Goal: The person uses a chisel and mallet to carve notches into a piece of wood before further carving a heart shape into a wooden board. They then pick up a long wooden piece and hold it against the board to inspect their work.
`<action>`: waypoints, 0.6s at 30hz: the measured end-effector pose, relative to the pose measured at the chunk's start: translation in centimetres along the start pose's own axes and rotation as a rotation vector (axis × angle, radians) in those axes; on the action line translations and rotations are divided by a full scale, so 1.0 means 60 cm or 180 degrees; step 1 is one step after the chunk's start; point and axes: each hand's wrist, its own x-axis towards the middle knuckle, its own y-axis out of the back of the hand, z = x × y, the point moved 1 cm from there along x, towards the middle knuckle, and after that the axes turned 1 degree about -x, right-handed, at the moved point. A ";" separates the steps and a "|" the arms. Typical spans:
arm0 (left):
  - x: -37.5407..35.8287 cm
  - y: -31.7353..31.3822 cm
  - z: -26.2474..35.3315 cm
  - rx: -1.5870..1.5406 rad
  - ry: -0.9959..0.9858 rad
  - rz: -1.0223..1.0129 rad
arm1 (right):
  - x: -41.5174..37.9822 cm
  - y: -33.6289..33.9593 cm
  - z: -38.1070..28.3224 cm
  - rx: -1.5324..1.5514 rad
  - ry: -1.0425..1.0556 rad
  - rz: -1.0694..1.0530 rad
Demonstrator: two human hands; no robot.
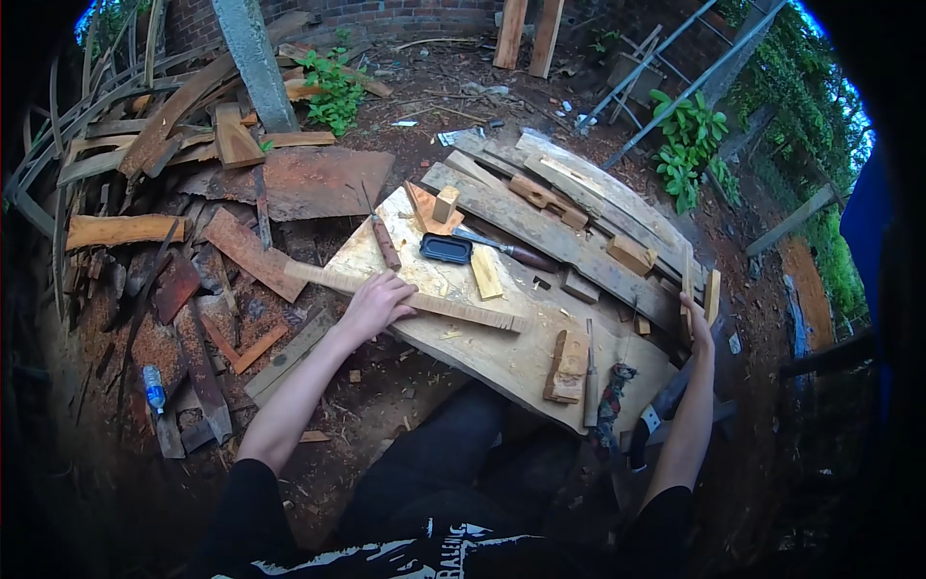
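Note:
On the wooden workbench (463, 343), a long notched wooden strip (473, 315) lies near the front left edge. My left hand (379, 302) is closed over it, fingers wrapped across its upper side. My right hand (696, 323), at the bench's right end, grips an upright wooden piece (687, 280); a second pale piece (712, 296) stands just beside it. Between my hands are a wooden plane (567, 367), a chisel (591, 381) and a bundled cloth (612, 405). Beyond the strip lie a black tray (446, 248), a yellowish block (485, 272) and a brown-handled tool (386, 243).
Planks (559, 241) and another plane (548, 201) lie along the bench's far side. Scrap wood (231, 251) is heaped at the left, with a plastic bottle (154, 389). A concrete post (256, 68) and a metal ladder (675, 96) stand beyond.

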 end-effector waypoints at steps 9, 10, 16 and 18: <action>0.019 -0.031 0.005 0.0393 0.0155 0.0106 | -0.098 -0.005 0.013 0.1779 -0.1098 -0.0487; 0.015 -0.031 0.008 0.0461 0.0178 0.0189 | -0.103 -0.008 0.017 0.2110 -0.0979 -0.0927; -0.008 -0.035 0.015 0.0640 0.0228 0.0284 | -0.201 -0.105 0.000 0.2380 -0.0549 -0.1297; -0.008 -0.035 0.006 0.0672 0.0257 0.0237 | -0.242 -0.150 -0.006 0.2787 -0.0077 -0.1643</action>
